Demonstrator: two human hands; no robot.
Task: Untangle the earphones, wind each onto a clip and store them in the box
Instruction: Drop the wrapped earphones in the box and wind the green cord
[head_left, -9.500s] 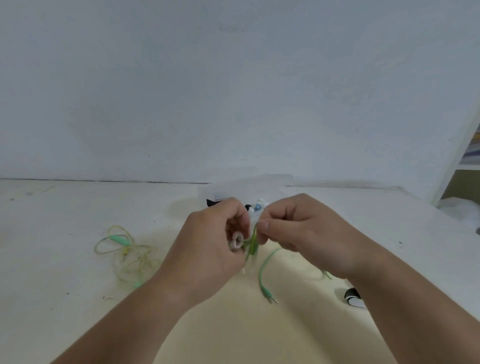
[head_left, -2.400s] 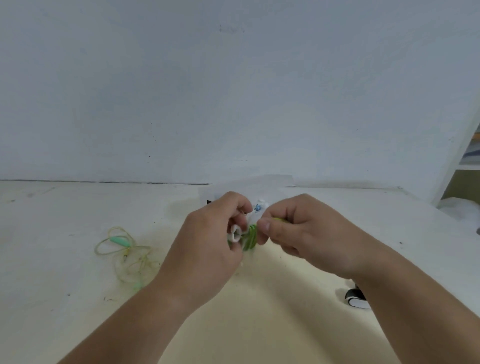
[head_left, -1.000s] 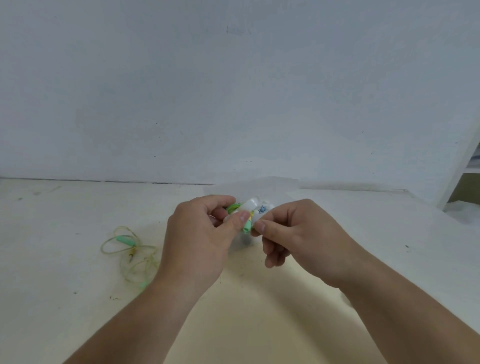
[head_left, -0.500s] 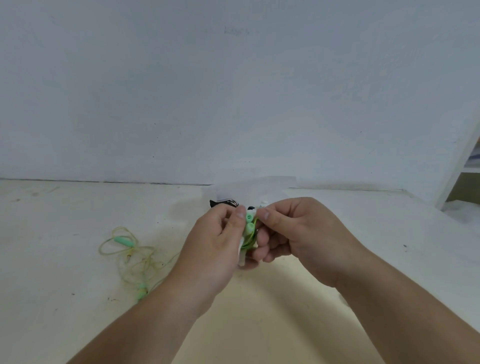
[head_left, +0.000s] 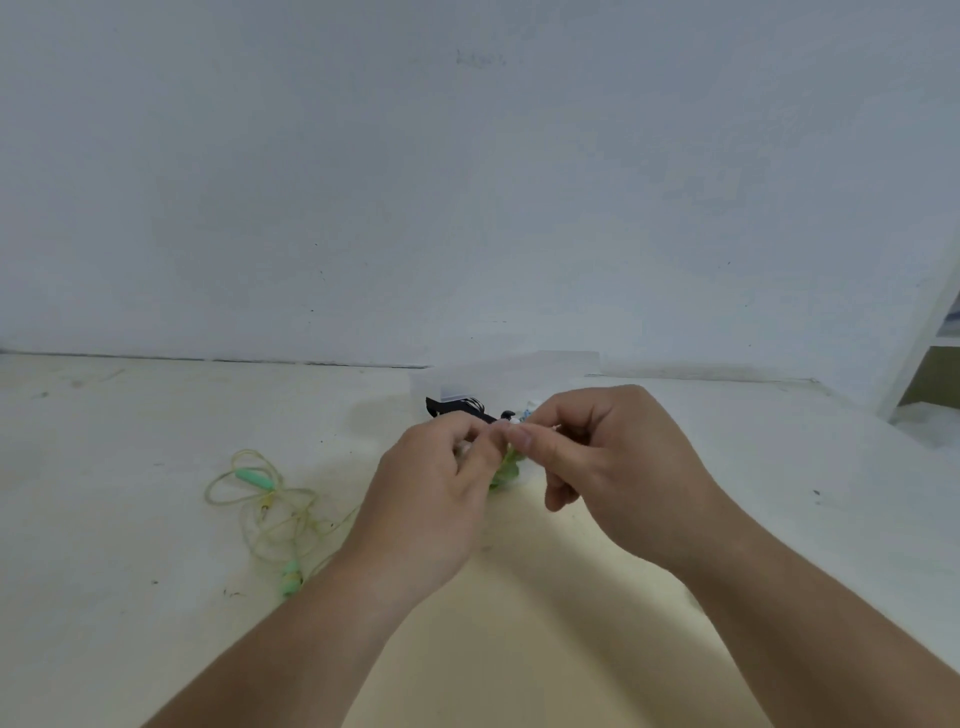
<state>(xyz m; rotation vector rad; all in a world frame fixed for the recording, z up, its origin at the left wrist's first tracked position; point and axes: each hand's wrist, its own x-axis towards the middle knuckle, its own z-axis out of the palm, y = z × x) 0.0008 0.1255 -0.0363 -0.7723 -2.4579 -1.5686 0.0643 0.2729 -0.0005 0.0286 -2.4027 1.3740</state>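
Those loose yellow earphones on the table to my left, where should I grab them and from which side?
Pinch the mint-green inline piece on the yellow earphones, coming straight down from above. It looks rigid and lies flat on the table at the far loop, apart from the denser tangle nearer you, so fewer loops should drag.

Both hands meet mid-table, left hand (head_left: 431, 499) and right hand (head_left: 618, 467) fingertip to fingertip. They pinch a green earphone (head_left: 505, 472) between them, and curled fingers hide most of it. At twelve o'clock from the hands, the clear box (head_left: 519, 371) sits by the wall (head_left: 467, 182), with a black bundle (head_left: 457, 406) at its near side. At nine o'clock from the left hand, a yellow earphone (head_left: 270, 512) lies in loose loops on the table (head_left: 104, 467). A shelf (head_left: 930, 332) edges in at three o'clock.
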